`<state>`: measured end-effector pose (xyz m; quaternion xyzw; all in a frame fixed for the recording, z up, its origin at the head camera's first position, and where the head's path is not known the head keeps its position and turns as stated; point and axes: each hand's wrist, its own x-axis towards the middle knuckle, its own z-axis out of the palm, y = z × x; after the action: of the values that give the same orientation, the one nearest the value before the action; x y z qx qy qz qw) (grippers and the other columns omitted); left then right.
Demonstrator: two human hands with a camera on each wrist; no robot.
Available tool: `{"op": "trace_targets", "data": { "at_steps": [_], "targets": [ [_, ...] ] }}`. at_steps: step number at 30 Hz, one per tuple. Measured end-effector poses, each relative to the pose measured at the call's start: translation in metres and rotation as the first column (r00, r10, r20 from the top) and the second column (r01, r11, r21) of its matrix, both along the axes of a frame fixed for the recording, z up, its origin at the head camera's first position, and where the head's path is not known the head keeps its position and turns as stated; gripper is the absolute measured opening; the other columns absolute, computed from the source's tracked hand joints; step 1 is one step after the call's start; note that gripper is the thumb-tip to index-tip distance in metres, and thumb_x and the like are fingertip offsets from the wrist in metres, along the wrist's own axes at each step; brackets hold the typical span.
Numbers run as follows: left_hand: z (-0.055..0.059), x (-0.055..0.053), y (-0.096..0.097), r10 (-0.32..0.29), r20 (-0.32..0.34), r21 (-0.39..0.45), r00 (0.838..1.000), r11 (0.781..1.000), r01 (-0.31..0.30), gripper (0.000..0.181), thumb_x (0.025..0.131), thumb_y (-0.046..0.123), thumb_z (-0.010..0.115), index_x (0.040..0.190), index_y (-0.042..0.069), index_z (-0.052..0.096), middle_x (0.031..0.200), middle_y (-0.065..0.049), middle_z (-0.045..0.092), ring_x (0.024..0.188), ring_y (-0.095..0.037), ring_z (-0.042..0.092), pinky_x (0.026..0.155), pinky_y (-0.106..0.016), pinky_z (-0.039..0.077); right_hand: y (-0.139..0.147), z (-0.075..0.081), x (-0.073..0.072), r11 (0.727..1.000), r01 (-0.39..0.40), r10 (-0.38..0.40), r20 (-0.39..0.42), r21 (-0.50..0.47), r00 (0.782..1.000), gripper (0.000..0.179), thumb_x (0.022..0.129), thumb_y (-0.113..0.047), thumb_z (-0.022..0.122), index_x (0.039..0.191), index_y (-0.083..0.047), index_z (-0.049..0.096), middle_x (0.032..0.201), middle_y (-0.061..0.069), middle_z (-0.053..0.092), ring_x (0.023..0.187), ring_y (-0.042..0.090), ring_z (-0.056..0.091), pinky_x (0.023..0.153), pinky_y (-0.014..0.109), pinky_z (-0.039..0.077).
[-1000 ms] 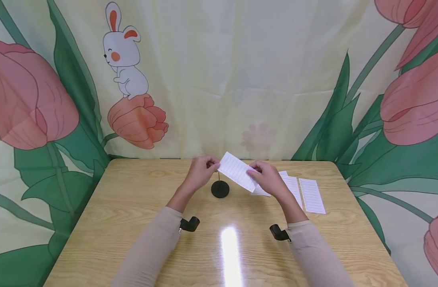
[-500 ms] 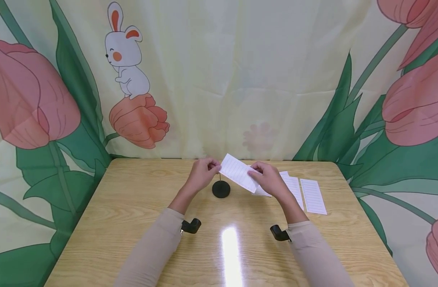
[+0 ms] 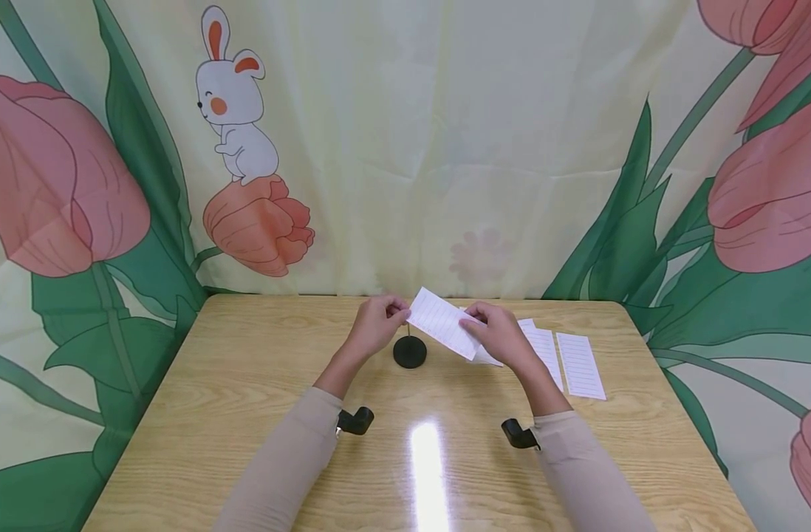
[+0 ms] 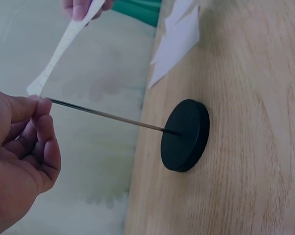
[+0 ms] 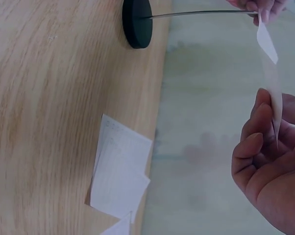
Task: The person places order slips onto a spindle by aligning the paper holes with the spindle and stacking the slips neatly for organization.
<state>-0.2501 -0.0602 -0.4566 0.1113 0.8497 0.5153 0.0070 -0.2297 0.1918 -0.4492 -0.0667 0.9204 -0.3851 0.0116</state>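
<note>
In the head view my left hand (image 3: 379, 324) pinches the near-left corner of a lined white paper slip (image 3: 443, 322) between thumb and fingertips. That corner meets the tip of a thin upright metal rod (image 4: 108, 115), which rises from a round black base (image 3: 409, 352). The fingertips hide whether the rod's tip passes through the paper or only touches it. My right hand (image 3: 495, 332) grips the slip's other end, thumb on top and fingers beneath, as the right wrist view also shows. Held above the table, the slip tilts down to the right.
More white lined slips (image 5: 119, 169) lie overlapping on the wooden table (image 3: 246, 384), partly behind my right hand. A separate lined slip (image 3: 580, 366) lies farthest right. A printed curtain (image 3: 405, 148) hangs behind the table's back edge. Black wrist cameras (image 3: 355, 421) are worn on both sleeves.
Both hands keep their hold on the slip and stay at the rod's tip. The whole head view has shifted slightly; otherwise little differs.
</note>
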Motion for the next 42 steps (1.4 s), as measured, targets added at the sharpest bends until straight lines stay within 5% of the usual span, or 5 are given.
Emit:
{"op": "trace_targets", "data": {
  "at_steps": [12,19,27,42],
  "targets": [
    [-0.006,0.000,0.001,-0.015,-0.045,0.004,0.999,1.000,0.015,0.009,0.100,0.008,0.066,0.099,0.003,0.074,0.089,-0.008,0.069,0.083,-0.026,0.069,0.067,-0.025,0.052,0.000,-0.015,0.001,1.000,0.008,-0.008,-0.003,-0.011,1.000,0.015,0.100,-0.020,0.070,0.106,-0.006,0.072,0.107,0.012,0.073,0.092,0.024,0.063,0.081,0.035,0.049],
    [-0.006,0.001,0.002,-0.001,-0.060,-0.003,0.998,1.000,0.001,0.010,0.101,0.006,0.065,0.102,0.002,0.074,0.089,-0.008,0.068,0.079,-0.017,0.066,0.068,-0.026,0.055,-0.002,-0.016,0.003,1.000,0.012,-0.013,-0.020,-0.025,1.000,0.016,0.099,-0.019,0.071,0.106,-0.005,0.073,0.106,0.013,0.074,0.094,0.025,0.064,0.083,0.037,0.050],
    [-0.009,0.003,0.004,0.000,-0.107,-0.017,0.994,1.000,-0.002,0.010,0.102,0.006,0.064,0.102,0.002,0.073,0.088,-0.009,0.068,0.077,-0.016,0.064,0.065,-0.024,0.053,-0.004,-0.018,0.005,0.999,0.024,-0.025,-0.039,-0.038,0.999,0.018,0.098,-0.019,0.072,0.107,-0.004,0.072,0.112,0.015,0.074,0.108,0.031,0.068,0.093,0.048,0.053],
    [-0.013,0.005,0.006,0.004,-0.124,-0.032,0.992,0.999,-0.008,0.011,0.102,0.004,0.062,0.101,0.000,0.072,0.088,-0.013,0.070,0.078,-0.021,0.066,0.064,-0.024,0.051,-0.006,-0.023,0.006,0.998,0.048,-0.051,-0.061,-0.046,0.997,0.016,0.096,-0.018,0.074,0.105,-0.005,0.072,0.108,0.014,0.075,0.106,0.029,0.068,0.094,0.047,0.052]
  ]
}}
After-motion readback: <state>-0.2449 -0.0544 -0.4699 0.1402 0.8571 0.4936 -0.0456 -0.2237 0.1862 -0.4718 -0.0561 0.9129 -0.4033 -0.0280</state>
